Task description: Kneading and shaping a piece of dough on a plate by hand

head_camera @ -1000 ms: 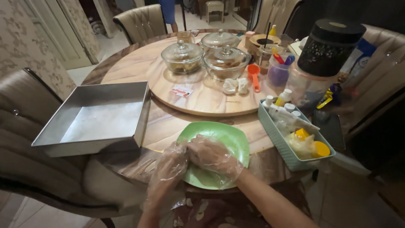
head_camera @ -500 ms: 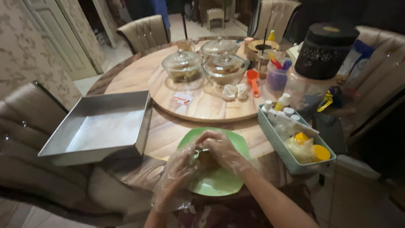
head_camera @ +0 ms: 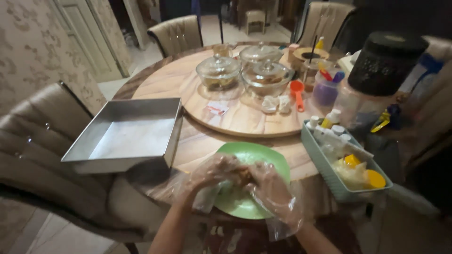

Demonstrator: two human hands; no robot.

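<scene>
Both hands in loose clear plastic gloves meet over the round green plate [head_camera: 263, 155] at the near edge of the round wooden tabletop [head_camera: 197, 141], the left hand [head_camera: 214, 171] and right hand [head_camera: 268, 186] cupped together around a small brown lump of food [head_camera: 242, 175], fingers curled narrow about it. To the left sits a square grey metal baking pan [head_camera: 127, 134], to the right a long teal plastic tray [head_camera: 329, 171] of bottles, and farther off three lidded glass bowls [head_camera: 219, 70] stand on the wooden turntable [head_camera: 245, 117].

A small white packet [head_camera: 217, 108] with red print lies flat on the turntable [head_camera: 245, 123]. White-capped bottles [head_camera: 329, 123] and yellow-lidded tubs [head_camera: 365, 171] fill the teal tray [head_camera: 325, 170] at the right.
</scene>
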